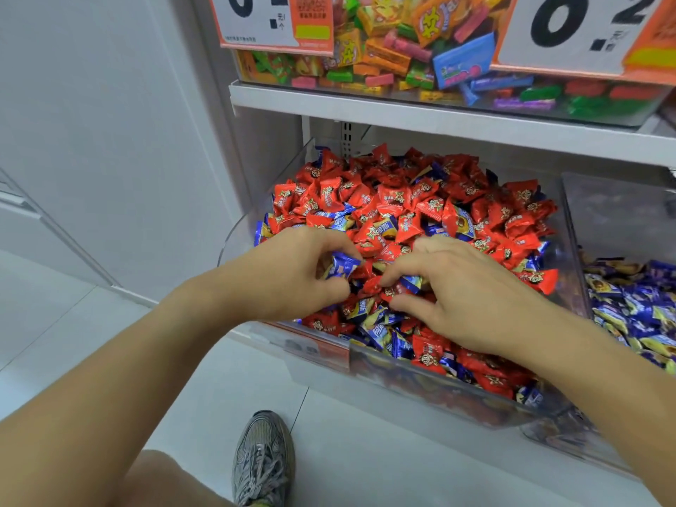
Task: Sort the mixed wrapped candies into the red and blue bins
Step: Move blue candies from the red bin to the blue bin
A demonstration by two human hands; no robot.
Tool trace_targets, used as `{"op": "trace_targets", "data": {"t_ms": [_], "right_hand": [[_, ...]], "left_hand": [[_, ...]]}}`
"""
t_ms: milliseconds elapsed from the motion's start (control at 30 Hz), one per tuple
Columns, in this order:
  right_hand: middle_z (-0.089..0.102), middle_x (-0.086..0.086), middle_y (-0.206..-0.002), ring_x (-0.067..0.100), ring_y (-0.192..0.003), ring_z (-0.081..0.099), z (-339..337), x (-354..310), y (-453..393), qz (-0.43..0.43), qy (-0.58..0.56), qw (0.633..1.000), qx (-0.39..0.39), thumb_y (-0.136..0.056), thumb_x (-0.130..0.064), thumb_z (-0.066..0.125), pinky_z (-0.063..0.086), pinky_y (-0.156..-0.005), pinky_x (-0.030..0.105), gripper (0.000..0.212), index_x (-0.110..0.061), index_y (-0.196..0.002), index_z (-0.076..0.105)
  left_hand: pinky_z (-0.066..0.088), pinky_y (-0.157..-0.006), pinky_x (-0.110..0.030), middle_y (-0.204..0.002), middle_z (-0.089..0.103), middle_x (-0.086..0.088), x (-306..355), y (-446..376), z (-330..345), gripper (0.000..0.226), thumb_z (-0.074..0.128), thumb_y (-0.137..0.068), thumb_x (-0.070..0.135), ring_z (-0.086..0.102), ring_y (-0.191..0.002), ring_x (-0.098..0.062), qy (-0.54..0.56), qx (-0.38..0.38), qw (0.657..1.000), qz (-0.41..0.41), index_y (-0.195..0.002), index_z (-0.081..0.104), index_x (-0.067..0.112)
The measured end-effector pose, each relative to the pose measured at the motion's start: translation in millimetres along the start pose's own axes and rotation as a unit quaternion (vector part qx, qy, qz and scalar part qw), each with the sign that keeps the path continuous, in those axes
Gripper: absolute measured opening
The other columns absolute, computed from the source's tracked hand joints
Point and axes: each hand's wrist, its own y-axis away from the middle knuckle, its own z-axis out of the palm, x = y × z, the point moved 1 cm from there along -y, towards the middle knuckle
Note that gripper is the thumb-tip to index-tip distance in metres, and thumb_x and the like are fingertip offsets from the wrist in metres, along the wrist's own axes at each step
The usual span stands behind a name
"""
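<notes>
A clear plastic bin (431, 386) on the low shelf holds a heap of red wrapped candies (398, 199) with blue ones mixed in. My left hand (289, 276) curls over the heap's front and grips a blue candy (344, 266) between thumb and fingers. Just to its right, my right hand (461, 298) lies on the heap, its fingertips pinching another blue candy (411, 282) among the red ones. To the right a second clear bin (622, 214) holds blue candies (636, 305).
A white shelf board (402, 111) runs overhead with a bin of assorted colourful sweets (395, 49) and price signs (263, 20) hanging in front. A white wall panel (109, 140) stands to the left. My grey sneaker (263, 459) is on the pale floor below.
</notes>
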Motion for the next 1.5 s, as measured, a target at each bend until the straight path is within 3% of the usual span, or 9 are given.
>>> {"op": "trace_targets", "data": {"t_ms": [233,333,467,567,700,933,1033,1133,1500], "right_hand": [[0.041,-0.015,-0.073,-0.006,-0.069,0.039,-10.2,10.4,0.1,0.025,-0.015,0.997,0.071,-0.084,-0.018,0.072,0.030,-0.068,0.030,0.023,-0.037,-0.097,0.072],[0.046,-0.015,-0.069,-0.004,-0.068,0.043,-14.0,8.3,1.5,0.018,-0.037,0.996,0.078,-0.080,-0.032,0.079,0.032,-0.068,0.030,0.014,-0.039,-0.090,0.073],[0.062,-0.016,-0.075,0.003,-0.074,0.057,-17.9,4.8,2.2,0.004,-0.052,0.995,0.082,-0.075,-0.048,0.080,0.049,-0.076,0.036,0.015,-0.036,-0.084,0.075],[0.062,-0.017,-0.085,-0.001,-0.077,0.052,-12.7,-4.1,2.1,-0.040,-0.060,0.997,0.008,-0.075,-0.047,0.079,0.049,-0.079,0.035,0.026,-0.039,-0.099,0.074],[0.043,-0.012,-0.091,0.007,-0.088,0.037,1.7,-12.2,-2.7,-0.052,-0.001,0.991,-0.124,-0.080,-0.048,0.074,0.041,-0.082,0.034,0.049,-0.043,-0.126,0.059],[0.034,-0.014,-0.080,0.004,-0.081,0.023,7.1,-12.7,-7.2,-0.055,0.001,0.992,-0.112,-0.088,-0.055,0.066,0.032,-0.072,0.029,0.038,-0.044,-0.125,0.064],[0.035,-0.015,-0.076,0.006,-0.084,0.027,5.4,-11.0,-4.9,-0.058,0.005,0.995,-0.085,-0.096,-0.046,0.060,0.028,-0.067,0.025,0.025,-0.039,-0.118,0.070],[0.034,-0.017,-0.075,0.007,-0.086,0.029,2.7,-9.0,-3.2,-0.043,0.011,0.997,-0.065,-0.098,-0.042,0.057,0.037,-0.077,0.028,0.024,-0.035,-0.117,0.070],[0.040,-0.017,-0.073,0.004,-0.078,0.035,3.8,-2.2,-1.8,-0.033,-0.025,0.999,-0.024,-0.093,-0.043,0.064,0.030,-0.072,0.022,0.022,-0.032,-0.107,0.075]], "left_hand": [[0.036,-0.051,-0.022,-0.063,0.052,0.011,6.4,-4.5,8.5,0.018,0.042,-0.101,0.023,0.042,-0.050,-0.004,0.085,0.011,0.996,-0.010,-0.091,0.057,0.022],[0.039,-0.053,-0.029,-0.066,0.055,-0.002,6.0,-8.8,10.4,0.036,0.049,-0.094,0.053,0.044,-0.053,-0.009,0.014,0.014,1.000,0.009,-0.086,0.054,0.018],[0.044,-0.050,-0.020,-0.061,0.060,0.001,8.4,-6.8,6.9,0.023,0.063,-0.092,0.039,0.056,-0.049,-0.007,0.015,-0.043,0.999,0.012,-0.084,0.058,0.018],[0.042,-0.052,-0.010,-0.059,0.063,0.013,10.1,-3.4,3.6,0.002,0.067,-0.091,0.023,0.060,-0.051,-0.004,0.014,-0.072,0.997,0.037,-0.092,0.066,0.024],[0.038,-0.059,-0.009,-0.067,0.062,0.015,8.7,-5.1,3.4,0.011,0.065,-0.091,0.021,0.056,-0.067,-0.001,-0.053,-0.069,0.995,0.052,-0.093,0.070,0.031],[0.041,-0.065,-0.008,-0.081,0.068,0.018,2.9,-7.3,3.1,0.005,0.069,-0.088,0.029,0.059,-0.080,0.003,-0.064,-0.069,0.995,0.029,-0.086,0.071,0.032],[0.047,-0.070,-0.011,-0.084,0.072,0.017,1.2,-7.0,4.6,0.010,0.067,-0.089,0.026,0.062,-0.080,0.000,-0.082,-0.053,0.995,0.028,-0.090,0.076,0.028],[0.052,-0.078,-0.025,-0.087,0.074,0.013,2.4,-6.2,7.5,0.010,0.069,-0.086,0.026,0.064,-0.080,-0.004,-0.103,-0.048,0.993,0.026,-0.090,0.078,0.026],[0.055,-0.071,-0.038,-0.085,0.069,0.005,14.4,-3.9,13.7,0.054,0.077,-0.063,0.067,0.063,-0.078,-0.018,-0.170,-0.047,0.984,0.013,-0.092,0.076,0.022]]}}
